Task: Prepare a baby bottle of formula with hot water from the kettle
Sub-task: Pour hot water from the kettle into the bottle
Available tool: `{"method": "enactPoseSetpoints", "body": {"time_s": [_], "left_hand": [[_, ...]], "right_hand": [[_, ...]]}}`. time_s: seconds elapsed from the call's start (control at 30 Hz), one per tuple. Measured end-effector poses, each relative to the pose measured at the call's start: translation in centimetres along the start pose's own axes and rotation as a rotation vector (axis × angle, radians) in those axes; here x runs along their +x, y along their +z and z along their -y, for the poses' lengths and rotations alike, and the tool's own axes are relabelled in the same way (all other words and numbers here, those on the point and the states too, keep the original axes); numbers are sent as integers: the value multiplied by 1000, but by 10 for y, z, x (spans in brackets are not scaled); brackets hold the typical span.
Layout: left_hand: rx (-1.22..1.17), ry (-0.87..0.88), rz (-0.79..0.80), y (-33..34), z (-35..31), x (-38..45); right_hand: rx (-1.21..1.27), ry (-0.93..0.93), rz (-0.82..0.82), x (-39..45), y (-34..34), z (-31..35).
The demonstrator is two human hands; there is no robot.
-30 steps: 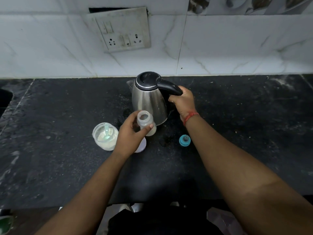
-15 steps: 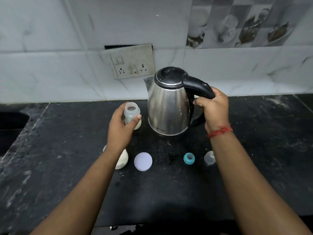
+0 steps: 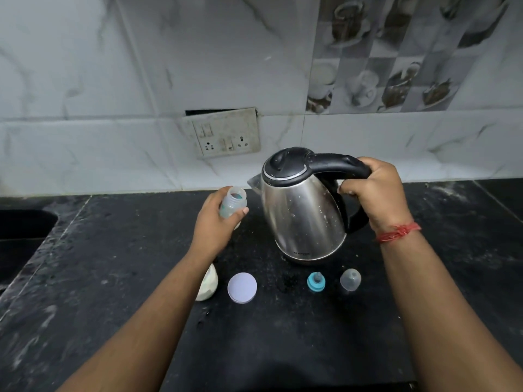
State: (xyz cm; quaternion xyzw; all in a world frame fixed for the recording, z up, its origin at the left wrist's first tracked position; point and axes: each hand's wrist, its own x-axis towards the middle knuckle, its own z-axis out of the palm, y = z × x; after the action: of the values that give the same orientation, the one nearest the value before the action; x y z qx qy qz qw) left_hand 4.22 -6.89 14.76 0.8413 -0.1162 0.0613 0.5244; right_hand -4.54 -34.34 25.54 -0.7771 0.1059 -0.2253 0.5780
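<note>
My left hand grips a small clear baby bottle with its mouth uncapped, held above the black counter and tilted toward the kettle. A steel kettle with a black lid hangs in the air, tilted left, its spout just right of the bottle mouth. My right hand grips the kettle's black handle. No water stream is visible. The formula jar of white powder stands on the counter, half hidden behind my left forearm.
On the black counter lie a round white lid, a teal nipple ring and a clear bottle cap. A switch plate is on the tiled wall. A sink opens at far left.
The kettle has come up off the counter and tipped left toward the bottle. My left hand has raised the bottle up beside the spout.
</note>
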Motion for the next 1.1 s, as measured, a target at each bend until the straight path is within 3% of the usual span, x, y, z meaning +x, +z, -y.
{"method": "enactPoseSetpoints", "body": {"time_s": [0.7, 1.1], "left_hand": [[-7, 12, 30, -2, -6, -38], [1, 14, 37, -4, -4, -44]], "right_hand": [[-440, -30, 101, -18, 1, 28], [-572, -49, 137, -19, 5, 50]]}}
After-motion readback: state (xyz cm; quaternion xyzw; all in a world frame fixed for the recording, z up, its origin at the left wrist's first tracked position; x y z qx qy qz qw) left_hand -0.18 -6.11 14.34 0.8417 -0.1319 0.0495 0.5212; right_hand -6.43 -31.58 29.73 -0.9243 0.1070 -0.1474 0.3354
